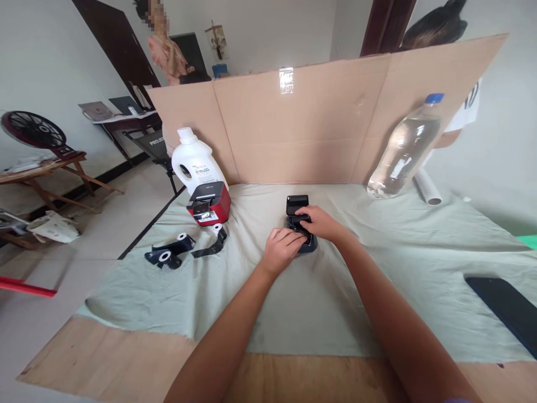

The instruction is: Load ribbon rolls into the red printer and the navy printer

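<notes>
Gripping small black printer [298, 208], lid standing open: left hand [282, 249] curling against its near side, right hand [319, 222] pressing inside. Ribbon rolls [173, 250] lying unloaded beside red printer [210, 204].

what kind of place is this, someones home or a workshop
Probably a room in a home with a makeshift work table. A pale green cloth covers a wooden board, a brown cardboard screen stands behind it, and a white plastic detergent jug stands by a red label printer. Both hands work on a small black device.
</notes>
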### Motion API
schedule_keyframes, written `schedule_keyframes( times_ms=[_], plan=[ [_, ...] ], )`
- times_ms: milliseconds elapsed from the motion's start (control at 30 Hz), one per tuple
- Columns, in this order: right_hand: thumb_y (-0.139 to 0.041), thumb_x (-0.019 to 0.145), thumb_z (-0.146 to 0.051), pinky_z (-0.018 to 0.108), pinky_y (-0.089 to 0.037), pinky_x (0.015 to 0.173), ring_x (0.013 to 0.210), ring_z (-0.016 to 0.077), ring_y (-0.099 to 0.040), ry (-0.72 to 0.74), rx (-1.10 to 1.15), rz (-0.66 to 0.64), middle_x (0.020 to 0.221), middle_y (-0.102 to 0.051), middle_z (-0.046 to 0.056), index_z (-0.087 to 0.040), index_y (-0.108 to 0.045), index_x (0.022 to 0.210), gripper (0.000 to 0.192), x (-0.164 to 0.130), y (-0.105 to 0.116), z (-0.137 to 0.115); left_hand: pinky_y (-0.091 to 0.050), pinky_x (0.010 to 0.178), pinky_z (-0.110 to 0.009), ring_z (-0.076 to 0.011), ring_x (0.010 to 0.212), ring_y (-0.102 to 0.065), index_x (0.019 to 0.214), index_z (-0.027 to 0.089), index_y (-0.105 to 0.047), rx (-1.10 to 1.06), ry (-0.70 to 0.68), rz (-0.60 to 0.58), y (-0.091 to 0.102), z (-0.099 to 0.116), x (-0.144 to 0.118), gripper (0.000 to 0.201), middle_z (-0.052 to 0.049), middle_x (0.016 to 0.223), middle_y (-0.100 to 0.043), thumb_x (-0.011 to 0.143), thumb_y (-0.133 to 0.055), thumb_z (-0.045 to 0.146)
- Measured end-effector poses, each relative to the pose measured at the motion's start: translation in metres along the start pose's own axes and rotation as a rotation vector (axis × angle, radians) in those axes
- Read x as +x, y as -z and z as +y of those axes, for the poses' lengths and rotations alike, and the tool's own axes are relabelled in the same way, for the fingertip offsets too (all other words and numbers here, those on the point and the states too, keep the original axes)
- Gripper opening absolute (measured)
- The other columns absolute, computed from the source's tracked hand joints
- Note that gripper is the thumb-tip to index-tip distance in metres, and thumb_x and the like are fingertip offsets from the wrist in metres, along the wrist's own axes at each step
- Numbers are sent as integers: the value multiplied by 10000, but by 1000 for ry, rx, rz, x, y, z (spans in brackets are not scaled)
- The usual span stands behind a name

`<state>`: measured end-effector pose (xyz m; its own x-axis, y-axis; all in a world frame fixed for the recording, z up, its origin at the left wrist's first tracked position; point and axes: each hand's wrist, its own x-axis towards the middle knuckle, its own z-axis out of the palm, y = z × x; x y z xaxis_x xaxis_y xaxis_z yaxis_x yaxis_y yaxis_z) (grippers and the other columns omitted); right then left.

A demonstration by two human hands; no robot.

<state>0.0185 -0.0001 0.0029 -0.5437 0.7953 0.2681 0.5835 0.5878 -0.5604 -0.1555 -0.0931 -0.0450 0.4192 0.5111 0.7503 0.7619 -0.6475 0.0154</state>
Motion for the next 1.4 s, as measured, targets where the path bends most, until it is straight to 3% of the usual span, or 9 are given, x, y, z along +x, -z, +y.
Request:
schedule_keyframes(
  times_ms=[100, 367, 500, 700, 867, 1033, 1133, 1267, 1400],
  plan=[
    [-590, 803, -69, 441, -466, 1022, 1126, 302, -608, 0, -140, -72, 1115, -723, 125, -184, -726, 1070, 321, 7, 1, -1, -436, 813, -342, -151, 953, -671, 1096, 256, -716, 12, 14, -9, -1, 0, 0, 211, -35, 1058, -777, 1019, -520, 236],
    [-543, 874, -86, 423, -449, 1022, 1106, 268, -593, 10, -135, 24, 1173, -680, 124, -161, -695, 1130, 307, 13, -11, 5, -445, 849, -346, -158, 961, -665, 1132, 244, -707, -2, 36, 29, -4, -1, -2, 214, -34, 1079, -774, 997, -544, 213],
    [-554, 872, -103, 440, -435, 1012, 1108, 278, -570, -42, -152, -6, 1160, -687, 104, -190, -705, 1107, 293, 14, -20, 8, -448, 842, -346, -160, 944, -664, 1114, 240, -714, -3, 42, 27, -5, 0, -1, 204, -32, 1071, -776, 996, -549, 217],
    [-572, 801, -79, 456, -422, 991, 1032, 279, -551, -144, -218, 56, 1052, -631, 119, -191, -706, 880, 192, 13, -27, 10, -450, 814, -352, -171, 951, -659, 1124, 228, -712, 2, 57, 27, -6, 0, -1, 206, -37, 1085, -774, 994, -554, 220],
    [-616, 781, -172, 471, -451, 980, 1104, 307, -532, -269, -57, 340, 1182, -580, 160, -167, -572, 1156, 377, 13, -33, 16, -447, 790, -353, -176, 951, -659, 1123, 223, -712, 1, 57, 24, -5, 1, 0, 216, -44, 1089, -771, 991, -542, 201],
    [-600, 829, -288, 458, -504, 920, 949, 241, -612, -271, 246, 380, 1234, -631, 117, -218, -464, 1324, 518, 18, -30, 26, -445, 794, -370, -185, 962, -656, 1145, 216, -706, 8, 49, -11, -7, 4, 0, 231, -58, 1103, -764, 981, -542, 211],
    [-608, 821, -301, 437, -522, 895, 928, 231, -626, -208, 236, 322, 1206, -629, 120, -199, -551, 1241, 436, 17, -18, 27, -440, 782, -375, -185, 949, -650, 1123, 213, -713, 10, 46, -13, -7, 5, -1, 221, -55, 1079, -765, 968, -555, 218],
    [-673, 781, -295, 428, -519, 937, 974, 235, -630, -85, 182, 73, 1167, -643, 106, -194, -650, 1124, 359, 8, 6, 22, -432, 771, -377, -187, 918, -645, 1066, 213, -729, 19, 55, 7, -7, 6, -1, 204, -52, 1037, -768, 953, -559, 212],
    [-709, 777, -290, 409, -524, 934, 982, 235, -639, -100, 162, -119, 1178, -667, 87, -208, -683, 1122, 355, 2, 20, 14, -427, 755, -376, -189, 904, -646, 1056, 218, -732, 10, 57, 18, -6, 7, -1, 211, -49, 1026, -768, 945, -553, 204]
  ],
)
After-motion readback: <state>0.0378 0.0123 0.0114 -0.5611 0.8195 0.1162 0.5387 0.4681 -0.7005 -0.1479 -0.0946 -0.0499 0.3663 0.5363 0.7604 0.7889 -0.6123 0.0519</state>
